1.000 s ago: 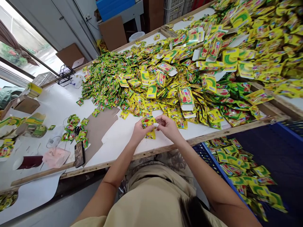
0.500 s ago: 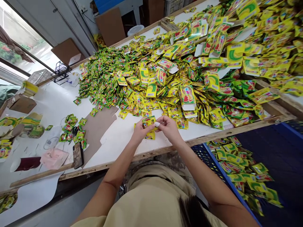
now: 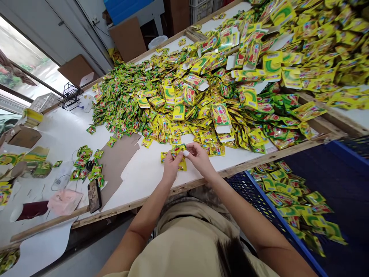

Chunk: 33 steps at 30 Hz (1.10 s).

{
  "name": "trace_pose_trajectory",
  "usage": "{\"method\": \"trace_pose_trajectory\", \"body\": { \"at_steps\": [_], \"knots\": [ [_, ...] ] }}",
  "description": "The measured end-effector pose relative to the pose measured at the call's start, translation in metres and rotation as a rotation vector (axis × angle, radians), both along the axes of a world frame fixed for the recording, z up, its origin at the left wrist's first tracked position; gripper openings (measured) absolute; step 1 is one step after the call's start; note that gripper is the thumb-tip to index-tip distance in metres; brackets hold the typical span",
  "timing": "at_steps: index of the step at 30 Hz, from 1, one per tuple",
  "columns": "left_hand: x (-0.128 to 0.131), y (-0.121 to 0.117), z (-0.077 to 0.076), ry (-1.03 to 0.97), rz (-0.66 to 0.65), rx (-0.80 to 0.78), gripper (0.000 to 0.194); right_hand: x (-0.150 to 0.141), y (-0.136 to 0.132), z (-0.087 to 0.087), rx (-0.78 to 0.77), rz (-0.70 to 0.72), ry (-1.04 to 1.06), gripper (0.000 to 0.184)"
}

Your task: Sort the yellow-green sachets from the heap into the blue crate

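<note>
Over the white tabletop near its front edge, my left hand [image 3: 172,164] grips a small yellow-and-green printed pack [image 3: 179,147]. The fingers cover much of it, so I cannot tell whether it is a carton or a sachet. My right hand [image 3: 196,157] is closed at the pack's right side, its thumb and fingertips pinched against it. Below the hands, yellow sachets [image 3: 182,166] lie on the table, partly covered by the left hand. Just beyond the hands spreads a large heap of yellow and green sachets [image 3: 161,125], with printed cartons [image 3: 221,115] lying on top, some with open white flaps.
A brown cardboard sheet [image 3: 119,157], a phone [image 3: 94,196], black scissors [image 3: 90,165] and a maroon cup [image 3: 31,211] lie to the left. A wooden rim [image 3: 253,158] edges the table. Below right stands a blue crate [image 3: 259,204] with filled packs in it.
The view has shifted slightly, so the table contents appear a little further left. Both hands stay on the same pack, with the fingers only slightly repositioned.
</note>
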<state>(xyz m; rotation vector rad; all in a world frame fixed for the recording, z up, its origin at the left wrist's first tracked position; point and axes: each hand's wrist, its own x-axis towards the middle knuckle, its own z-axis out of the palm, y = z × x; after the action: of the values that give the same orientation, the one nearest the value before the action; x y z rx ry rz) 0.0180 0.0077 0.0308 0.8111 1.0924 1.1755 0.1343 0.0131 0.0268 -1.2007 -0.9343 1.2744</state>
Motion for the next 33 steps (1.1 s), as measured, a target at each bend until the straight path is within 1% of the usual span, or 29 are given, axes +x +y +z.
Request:
{"method": "trace_pose_trajectory", "body": {
  "at_steps": [2, 5, 8, 12, 15, 17, 20, 22, 23, 25, 28, 30, 31, 33],
  "knots": [
    [0.0, -0.002, 0.004, 0.059, 0.001, 0.058, 0.036, 0.003, -0.001, 0.002, -0.007, 0.06, 0.089, 0.039],
    [-0.002, -0.003, 0.014, 0.096, -0.027, 0.123, 0.035, 0.01, -0.003, 0.006, -0.021, 0.087, 0.151, 0.038],
    [-0.006, -0.004, 0.019, 0.093, -0.028, 0.096, 0.037, 0.016, -0.004, 0.011, -0.056, 0.12, 0.227, 0.041],
    [-0.009, -0.004, 0.015, 0.101, 0.041, 0.052, 0.042, 0.019, -0.005, 0.012, -0.096, 0.094, 0.293, 0.044],
    [-0.008, -0.005, 0.011, 0.01, 0.044, 0.005, 0.046, 0.016, -0.006, 0.01, -0.091, 0.089, 0.289, 0.044],
    [-0.006, -0.005, 0.011, -0.055, 0.074, -0.042, 0.049, 0.015, -0.007, 0.008, -0.095, 0.094, 0.285, 0.045],
    [-0.003, -0.004, 0.011, -0.097, 0.11, -0.088, 0.051, 0.014, -0.007, 0.005, -0.084, 0.13, 0.21, 0.041],
    [-0.001, -0.003, 0.009, -0.103, 0.113, -0.101, 0.049, 0.014, -0.008, 0.004, -0.031, 0.192, 0.105, 0.039],
    [0.001, -0.002, 0.007, -0.098, 0.11, -0.107, 0.047, 0.015, -0.007, 0.004, 0.006, 0.231, 0.029, 0.041],
    [0.003, -0.002, 0.001, -0.068, 0.095, -0.118, 0.044, 0.017, -0.006, 0.003, 0.072, 0.297, -0.139, 0.043],
    [0.002, 0.004, -0.005, 0.059, 0.036, -0.08, 0.04, 0.024, -0.002, 0.0, 0.09, 0.295, -0.337, 0.03],
    [-0.001, 0.017, -0.002, 0.192, -0.029, 0.002, 0.034, 0.031, 0.0, -0.004, 0.062, 0.251, -0.397, 0.028],
    [-0.002, 0.027, 0.002, 0.269, -0.047, 0.064, 0.034, 0.035, 0.001, -0.007, 0.042, 0.23, -0.411, 0.028],
    [0.0, 0.057, 0.014, 0.439, -0.02, 0.215, 0.038, 0.042, 0.002, -0.013, 0.003, 0.198, -0.414, 0.029]
  ]
}}
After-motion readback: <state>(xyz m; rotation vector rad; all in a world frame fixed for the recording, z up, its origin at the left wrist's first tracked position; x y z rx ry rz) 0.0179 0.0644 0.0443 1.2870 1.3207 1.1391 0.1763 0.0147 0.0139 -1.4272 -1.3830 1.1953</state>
